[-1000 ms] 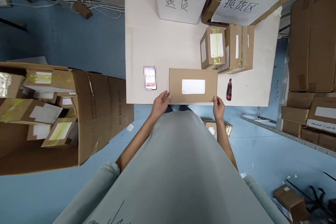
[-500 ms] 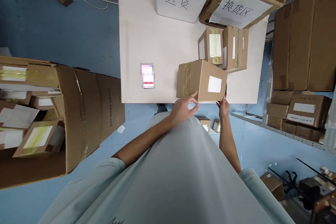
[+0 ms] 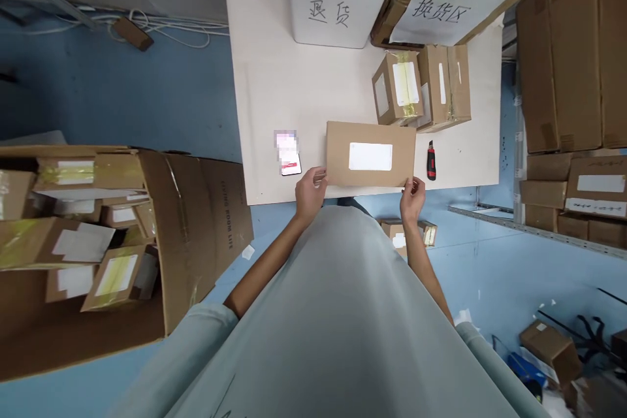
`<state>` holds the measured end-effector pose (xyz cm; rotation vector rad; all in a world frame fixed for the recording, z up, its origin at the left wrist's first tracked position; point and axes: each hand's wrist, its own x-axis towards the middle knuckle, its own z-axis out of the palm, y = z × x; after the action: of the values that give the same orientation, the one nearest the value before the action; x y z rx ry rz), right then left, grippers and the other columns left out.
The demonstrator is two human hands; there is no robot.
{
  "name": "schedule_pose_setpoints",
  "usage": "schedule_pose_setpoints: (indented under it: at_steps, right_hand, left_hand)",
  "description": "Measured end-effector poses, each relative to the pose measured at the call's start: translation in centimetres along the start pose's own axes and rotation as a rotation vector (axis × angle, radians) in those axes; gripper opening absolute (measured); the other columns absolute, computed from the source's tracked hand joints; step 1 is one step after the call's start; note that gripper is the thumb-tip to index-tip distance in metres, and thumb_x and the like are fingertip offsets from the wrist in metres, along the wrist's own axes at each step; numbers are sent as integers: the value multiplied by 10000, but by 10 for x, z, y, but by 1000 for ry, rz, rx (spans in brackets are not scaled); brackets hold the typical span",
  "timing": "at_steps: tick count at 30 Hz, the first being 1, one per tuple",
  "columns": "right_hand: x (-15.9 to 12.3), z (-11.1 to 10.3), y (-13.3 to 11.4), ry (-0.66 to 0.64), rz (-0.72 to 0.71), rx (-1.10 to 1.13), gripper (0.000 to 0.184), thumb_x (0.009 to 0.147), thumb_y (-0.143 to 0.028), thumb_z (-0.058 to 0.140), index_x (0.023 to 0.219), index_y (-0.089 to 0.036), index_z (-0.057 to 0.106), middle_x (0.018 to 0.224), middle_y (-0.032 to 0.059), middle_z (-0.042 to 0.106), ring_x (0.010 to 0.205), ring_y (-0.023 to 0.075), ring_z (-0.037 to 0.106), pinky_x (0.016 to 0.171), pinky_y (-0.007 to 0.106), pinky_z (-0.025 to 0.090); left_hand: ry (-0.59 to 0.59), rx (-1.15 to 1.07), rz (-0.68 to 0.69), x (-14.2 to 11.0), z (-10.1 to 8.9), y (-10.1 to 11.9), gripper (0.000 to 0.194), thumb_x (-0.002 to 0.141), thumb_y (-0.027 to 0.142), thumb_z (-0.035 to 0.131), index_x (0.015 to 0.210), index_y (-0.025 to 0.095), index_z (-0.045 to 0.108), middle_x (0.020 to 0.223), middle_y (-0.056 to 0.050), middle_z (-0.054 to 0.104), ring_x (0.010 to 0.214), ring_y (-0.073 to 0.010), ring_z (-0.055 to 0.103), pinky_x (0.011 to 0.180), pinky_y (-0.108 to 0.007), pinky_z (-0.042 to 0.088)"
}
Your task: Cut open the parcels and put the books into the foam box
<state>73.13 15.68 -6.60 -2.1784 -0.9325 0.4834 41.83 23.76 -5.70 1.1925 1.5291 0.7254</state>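
A brown cardboard box [image 3: 337,153] with a white label [image 3: 371,157] on the face toward me is at the table's near edge. My left hand [image 3: 311,194] grips its lower left corner, fingers curled and partly hidden at the side. At the lower right corner, my right hand [image 3: 412,198] pinches the box. A red and black box cutter [image 3: 431,162] lies just right of the box. To the left lies a phone [image 3: 289,155] with a blurred lit screen.
Two taped cardboard boxes, one smaller [image 3: 382,95] and one larger [image 3: 460,81], stand behind. A white foam bin [image 3: 333,13] and an open labelled carton [image 3: 396,6] are at the back of the table [image 3: 264,91]. A large carton [image 3: 196,215] with several parcels stands left.
Half a second ago the box was turned, showing a taped side, with my left hand at its front corner. Now its labelled face is toward me again and my hands are at both lower corners.
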Motion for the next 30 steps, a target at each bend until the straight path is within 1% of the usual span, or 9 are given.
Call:
schedule_pose_setpoints:
  at_steps: [3, 6, 9, 11, 13, 16, 20, 25, 30]
  right_hand:
    - [-29, -4, -39, 52, -69, -26, 545, 1125, -638, 510, 1385, -199, 701, 1296, 151, 769, 1152, 272, 732, 978, 429, 638]
    - [-57, -3, -86, -11, -254, -76, 489, 1146, -592, 543, 1424, -224, 708, 1307, 151, 748, 1201, 293, 719, 978, 447, 654]
    - [-73, 5, -125, -126, -390, -210, 464, 1141, -556, 604, 1466, -241, 705, 1297, 158, 716, 1212, 324, 712, 1005, 476, 657]
    - [-75, 9, -142, -187, -440, -290, 487, 1143, -561, 609, 1493, -233, 694, 1283, 165, 706, 1207, 343, 714, 998, 476, 661]
    - [-70, 8, -147, -229, -468, -333, 499, 1154, -570, 588, 1493, -218, 691, 1262, 169, 709, 1186, 348, 722, 987, 471, 663]
    - [-52, -5, -131, -263, -457, -329, 499, 1173, -566, 541, 1479, -198, 685, 1269, 177, 723, 1188, 350, 728, 968, 464, 665]
    - [-12, -26, -72, -326, -327, -204, 517, 1161, -613, 515, 1441, -217, 694, 1287, 166, 729, 1126, 336, 751, 888, 460, 680]
    - [42, -39, 14, -443, -104, 35, 579, 1088, -762, 507, 1224, -248, 736, 1217, 123, 756, 1016, 296, 792, 821, 441, 691]
    - [80, -68, 60, -505, -92, 108, 521, 1096, -716, 506, 1165, -253, 734, 1207, 128, 774, 1037, 310, 819, 817, 460, 700]
  left_hand:
    - [56, -18, -14, 6, -18, -19, 250, 996, 202, 671, 1228, 202, 765, 1308, -109, 834, 1146, -260, 814, 1057, -416, 661]
    - [95, -52, -53, 18, -44, -39, 281, 931, 201, 678, 1199, 179, 760, 1266, -140, 833, 1191, -281, 801, 1097, -442, 649]
    - [128, -55, -142, 31, -67, -50, 313, 850, 186, 698, 1159, 181, 744, 1228, -143, 838, 1228, -294, 793, 1143, -478, 632]
    - [148, -36, -192, 36, -74, -52, 350, 810, 171, 692, 1157, 176, 737, 1236, -150, 834, 1219, -299, 795, 1148, -504, 633]
    - [157, -14, -226, 36, -74, -49, 389, 796, 172, 689, 1182, 164, 738, 1273, -167, 825, 1198, -301, 800, 1145, -528, 636]
    - [137, -4, -267, 32, -68, -41, 449, 804, 203, 723, 1249, 151, 740, 1303, -181, 816, 1219, -317, 796, 1146, -552, 638]
    - [36, -46, -328, 25, -47, -22, 509, 874, 294, 773, 1365, 170, 721, 1283, -151, 828, 1309, -310, 772, 1149, -550, 656]
    - [-4, -9, -362, 14, 0, 10, 594, 884, 434, 840, 1403, 167, 733, 1263, -126, 831, 1212, -292, 810, 1134, -588, 684]
    - [-14, 3, -356, -4, 51, 34, 799, 772, 582, 931, 1418, 156, 734, 1292, -166, 840, 1194, -362, 820, 1115, -627, 676]
